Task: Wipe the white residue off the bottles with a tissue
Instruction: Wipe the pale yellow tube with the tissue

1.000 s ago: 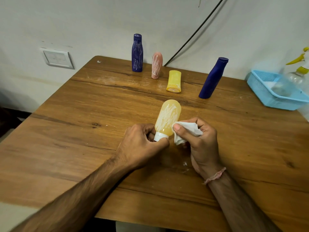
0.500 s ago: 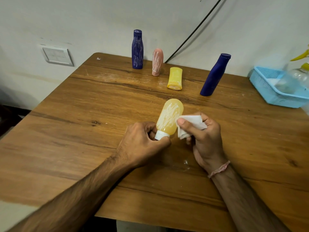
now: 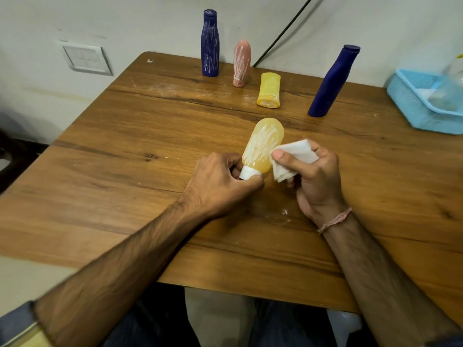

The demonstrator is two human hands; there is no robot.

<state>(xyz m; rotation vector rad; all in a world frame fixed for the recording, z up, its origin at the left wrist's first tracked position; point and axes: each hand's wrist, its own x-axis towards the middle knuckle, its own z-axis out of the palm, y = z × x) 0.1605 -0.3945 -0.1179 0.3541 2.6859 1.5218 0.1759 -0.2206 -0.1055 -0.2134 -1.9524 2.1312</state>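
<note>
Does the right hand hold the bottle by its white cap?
No, the left hand grips the white cap of the orange bottle; the right hand holds the tissue.

Wooden table (image 3: 125, 196) with rounded far corner, set against a pale wall (image 3: 150, 21); faint whitish smears mark its far surface. White switch plate (image 3: 86, 58) mounted on the wall left of the table. Black cable (image 3: 280, 33) runs diagonally down the wall to the table's far edge. Light-blue perforated plastic basket (image 3: 411, 106) stands at the far right (cropped by the frame), holding a clear container (image 3: 446, 93), blurred.
</note>
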